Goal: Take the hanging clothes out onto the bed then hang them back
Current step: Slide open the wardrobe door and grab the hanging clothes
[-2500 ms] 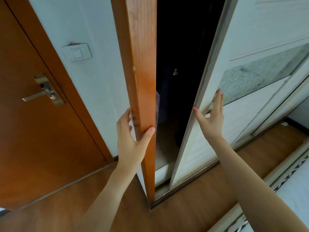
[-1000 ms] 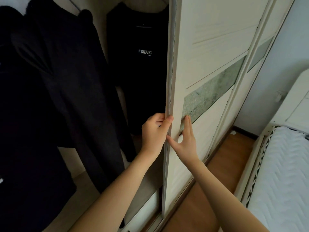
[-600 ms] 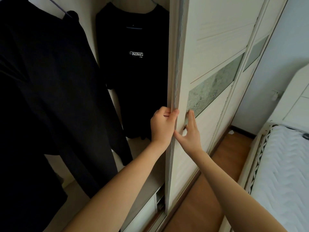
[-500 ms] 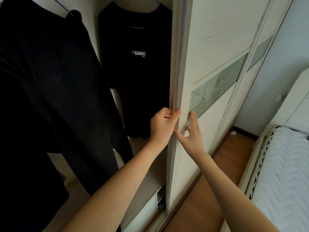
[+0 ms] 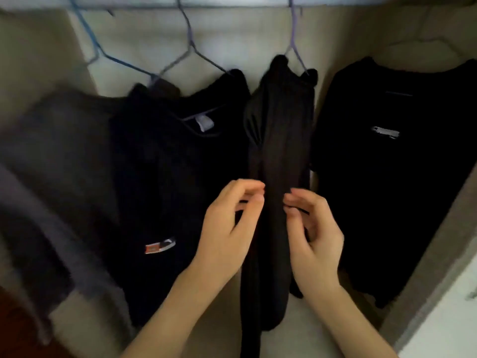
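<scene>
Several dark garments hang on wire hangers inside the open wardrobe. From left to right they are a grey top [image 5: 51, 177], a black shirt with an orange-and-white logo [image 5: 167, 182], a narrow dark garment [image 5: 281, 140] and a black T-shirt with a white logo [image 5: 387, 189]. My left hand [image 5: 229, 223] and my right hand [image 5: 313, 228] are raised side by side in front of the narrow garment. Their fingers are loosely curled, with the tips at the garment's two edges. Neither hand grips cloth.
The hanging rail [image 5: 232, 0] runs along the top, with a blue hanger [image 5: 103, 54] and purple hangers [image 5: 191, 46] on it. The sliding door's edge [image 5: 438, 280] stands at the lower right. The pale wardrobe floor [image 5: 304, 332] shows below the clothes.
Both hands have let go of the sliding door's edge and moved left into the wardrobe. The view has turned from the door to face the hanging clothes.
</scene>
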Motion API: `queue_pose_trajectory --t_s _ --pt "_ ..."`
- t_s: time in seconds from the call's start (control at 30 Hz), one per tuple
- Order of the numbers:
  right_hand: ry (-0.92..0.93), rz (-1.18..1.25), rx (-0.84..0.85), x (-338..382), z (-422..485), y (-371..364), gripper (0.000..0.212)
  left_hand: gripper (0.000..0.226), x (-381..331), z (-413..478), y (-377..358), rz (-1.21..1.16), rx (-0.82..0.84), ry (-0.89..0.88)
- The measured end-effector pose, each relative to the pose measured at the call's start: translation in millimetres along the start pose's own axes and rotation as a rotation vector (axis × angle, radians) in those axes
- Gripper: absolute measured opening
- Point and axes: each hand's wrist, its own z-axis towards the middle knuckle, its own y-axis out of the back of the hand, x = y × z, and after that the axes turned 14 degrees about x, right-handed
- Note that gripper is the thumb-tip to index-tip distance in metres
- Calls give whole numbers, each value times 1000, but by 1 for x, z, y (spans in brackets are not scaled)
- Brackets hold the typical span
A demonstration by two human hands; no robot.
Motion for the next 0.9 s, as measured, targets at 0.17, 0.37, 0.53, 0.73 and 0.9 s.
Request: queue_pose_trajectory --t_s 0.17,0.37,0.53,0.73,0.9 --pt "198 188 196 53 97 -53 22 21 -24 18 106 211 -265 -97" --pt "39 319 288 74 206 -115 16 17 -25 66 205 444 -520 -54" --pt "-437 645 453 86 260 -152 15 41 -10 114 265 590 -522 454" --pt "-631 1034 275 102 276 -172 31 16 10 138 293 14 -190 615" --pt "-628 945 331 95 287 -167 37 34 22 145 302 -449 -199 572"
